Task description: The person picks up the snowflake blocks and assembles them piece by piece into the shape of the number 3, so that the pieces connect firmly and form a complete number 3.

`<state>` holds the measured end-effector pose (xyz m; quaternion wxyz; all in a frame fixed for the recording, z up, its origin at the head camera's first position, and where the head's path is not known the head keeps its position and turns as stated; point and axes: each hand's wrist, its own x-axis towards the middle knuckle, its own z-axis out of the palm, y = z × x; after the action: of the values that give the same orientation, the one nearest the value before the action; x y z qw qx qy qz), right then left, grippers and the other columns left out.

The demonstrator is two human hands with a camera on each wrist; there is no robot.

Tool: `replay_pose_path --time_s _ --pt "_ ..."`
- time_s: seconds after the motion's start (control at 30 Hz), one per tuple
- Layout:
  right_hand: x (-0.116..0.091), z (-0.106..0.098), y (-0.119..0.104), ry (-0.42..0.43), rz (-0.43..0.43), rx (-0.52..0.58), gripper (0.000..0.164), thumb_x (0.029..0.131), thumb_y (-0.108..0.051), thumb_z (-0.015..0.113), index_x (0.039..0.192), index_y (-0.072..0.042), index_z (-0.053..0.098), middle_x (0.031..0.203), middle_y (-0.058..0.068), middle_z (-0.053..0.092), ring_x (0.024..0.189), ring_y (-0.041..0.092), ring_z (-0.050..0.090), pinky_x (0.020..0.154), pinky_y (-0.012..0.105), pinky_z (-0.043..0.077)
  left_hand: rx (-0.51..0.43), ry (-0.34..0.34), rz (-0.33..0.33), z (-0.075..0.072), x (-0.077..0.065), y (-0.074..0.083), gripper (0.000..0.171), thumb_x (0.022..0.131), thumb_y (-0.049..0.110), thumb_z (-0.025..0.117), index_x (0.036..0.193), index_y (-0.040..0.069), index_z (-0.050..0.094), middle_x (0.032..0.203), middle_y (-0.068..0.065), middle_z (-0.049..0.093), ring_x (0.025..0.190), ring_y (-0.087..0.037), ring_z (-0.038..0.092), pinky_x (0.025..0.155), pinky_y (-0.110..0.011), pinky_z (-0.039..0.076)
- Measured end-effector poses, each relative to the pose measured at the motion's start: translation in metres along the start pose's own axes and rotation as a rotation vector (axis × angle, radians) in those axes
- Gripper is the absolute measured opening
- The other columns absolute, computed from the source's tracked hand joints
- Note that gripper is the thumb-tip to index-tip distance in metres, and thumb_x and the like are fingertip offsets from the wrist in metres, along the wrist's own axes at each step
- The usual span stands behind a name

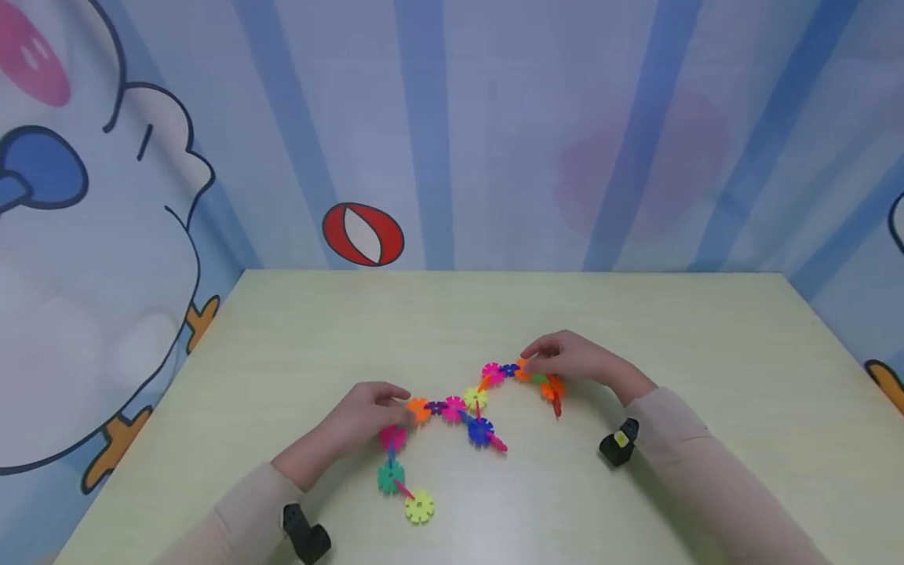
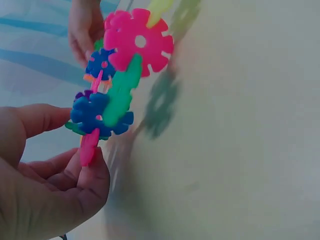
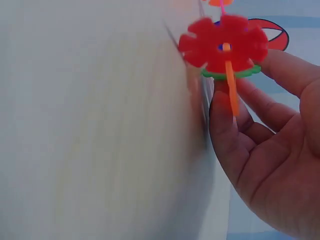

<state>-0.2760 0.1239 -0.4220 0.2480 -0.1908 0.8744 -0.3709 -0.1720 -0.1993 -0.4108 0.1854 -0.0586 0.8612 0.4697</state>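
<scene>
A chain of colourful notched snowflake discs (image 1: 453, 409) runs in a wavy line between two hands over the table. The left hand (image 1: 365, 417) pinches it near an orange disc (image 1: 419, 410). From that hand, a green disc (image 1: 391, 476) and a yellow disc (image 1: 420, 507) trail toward the front. In the left wrist view, thumb and fingers hold the chain by a blue disc (image 2: 95, 112). The right hand (image 1: 568, 359) pinches the other stretch, with orange and red discs hanging past its fingers. A red disc (image 3: 225, 45) stands over the right fingertips in the right wrist view.
The pale wooden table (image 1: 671, 329) spreads around the chain, its back edge meeting a blue striped backdrop (image 1: 494, 141) with a printed red-and-white ball (image 1: 363, 235). Black wrist devices (image 1: 618, 444) sit at both sleeves.
</scene>
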Motion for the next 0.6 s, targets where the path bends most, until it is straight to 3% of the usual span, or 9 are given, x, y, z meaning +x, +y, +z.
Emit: replay_pose_path --time_s 0.3,0.6 --pt "-0.034 0.006 0.014 0.063 0.098 0.111 0.052 0.090 -0.037 0.067 0.127 -0.002 0.057 0.089 0.007 0.059 0.073 0.019 0.054 0.069 0.031 0.047 0.031 -0.022 0.042 -0.006 0.056 0.022 0.033 0.089 0.020 0.067 0.120 0.008 0.065 0.118 -0.007 0.063 0.109 -0.024 0.057 0.095 -0.040 0.048" --pt "-0.066 0.021 0.012 0.108 0.191 0.201 0.056 0.091 -0.034 0.066 0.130 0.002 0.049 0.084 0.007 0.061 0.068 0.018 0.059 0.068 0.030 0.051 0.070 -0.107 0.098 0.006 0.104 0.047 0.034 0.090 0.024 0.068 0.122 0.013 0.065 0.115 -0.005 0.062 0.105 -0.022 0.057 0.093 -0.038 0.049"
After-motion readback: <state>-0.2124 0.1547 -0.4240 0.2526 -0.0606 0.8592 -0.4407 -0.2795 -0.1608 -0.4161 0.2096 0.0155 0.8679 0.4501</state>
